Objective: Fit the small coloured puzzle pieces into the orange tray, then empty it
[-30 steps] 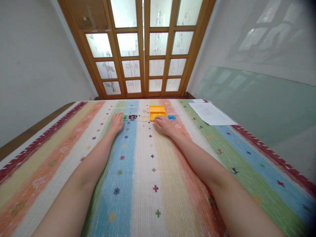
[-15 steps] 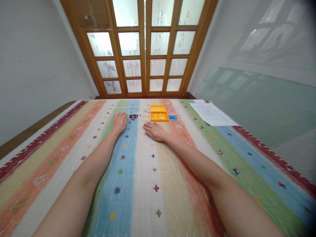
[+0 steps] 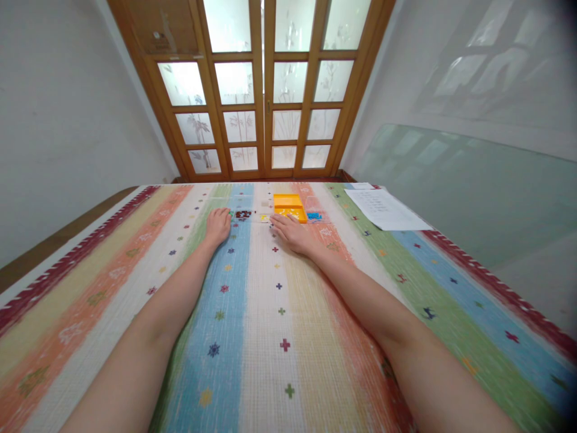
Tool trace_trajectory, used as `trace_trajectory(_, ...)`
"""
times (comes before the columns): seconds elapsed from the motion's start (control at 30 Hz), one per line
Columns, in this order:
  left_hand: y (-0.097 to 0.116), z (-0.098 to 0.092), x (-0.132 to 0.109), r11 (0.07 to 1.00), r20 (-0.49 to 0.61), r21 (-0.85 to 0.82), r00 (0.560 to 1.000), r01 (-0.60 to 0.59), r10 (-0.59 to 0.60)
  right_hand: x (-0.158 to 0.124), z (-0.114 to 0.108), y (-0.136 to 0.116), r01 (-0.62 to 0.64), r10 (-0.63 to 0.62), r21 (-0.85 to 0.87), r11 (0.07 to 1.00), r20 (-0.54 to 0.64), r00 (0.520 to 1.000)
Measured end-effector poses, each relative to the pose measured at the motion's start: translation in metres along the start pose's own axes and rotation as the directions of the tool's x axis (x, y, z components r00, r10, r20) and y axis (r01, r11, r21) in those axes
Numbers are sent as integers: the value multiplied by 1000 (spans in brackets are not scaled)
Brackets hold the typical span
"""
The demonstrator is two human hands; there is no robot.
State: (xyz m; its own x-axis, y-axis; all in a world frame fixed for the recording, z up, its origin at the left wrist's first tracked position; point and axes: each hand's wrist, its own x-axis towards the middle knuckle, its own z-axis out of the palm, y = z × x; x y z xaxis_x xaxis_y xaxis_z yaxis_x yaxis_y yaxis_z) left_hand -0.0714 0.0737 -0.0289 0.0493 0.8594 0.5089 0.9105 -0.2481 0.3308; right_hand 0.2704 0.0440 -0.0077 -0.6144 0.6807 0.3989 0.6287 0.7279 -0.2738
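My left hand (image 3: 219,225) rests on the table with its fingers together and curled down. A bit of green (image 3: 231,214) shows at its fingertips; what lies under them is hidden. Right of it lie small dark red pieces (image 3: 243,214), seemingly in a clear case. My right hand (image 3: 291,234) is flat, fingers stretched toward the upper left, holding nothing I can see. Those fingers cover the front edge of an orange-yellow box (image 3: 289,201), whose lid stands open, with small white pieces inside. Small yellow pieces (image 3: 264,218) lie just left of the fingertips.
Small blue pieces (image 3: 314,216) lie right of the box, seemingly in another clear case. A white printed sheet (image 3: 385,209) lies farther right. A striped cloth (image 3: 265,313) covers the table. Wooden doors with glass panes (image 3: 243,114) stand beyond the far edge.
My right hand has moved slightly right and away from me, from before the yellow pieces to the front of the box. My left hand has stayed in place.
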Motion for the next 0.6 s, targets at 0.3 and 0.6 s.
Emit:
trace_trajectory(0.3, 4, -2, -1, 1000, 2, -7, 1000, 5, -5, -5, -18, 45, -156, 157, 19, 988, -136, 978)
trace_trajectory(0.6, 1, 3, 0, 997, 24, 68, 999, -33, 32, -1, -2, -5, 18, -6, -98, 995, 125, 992)
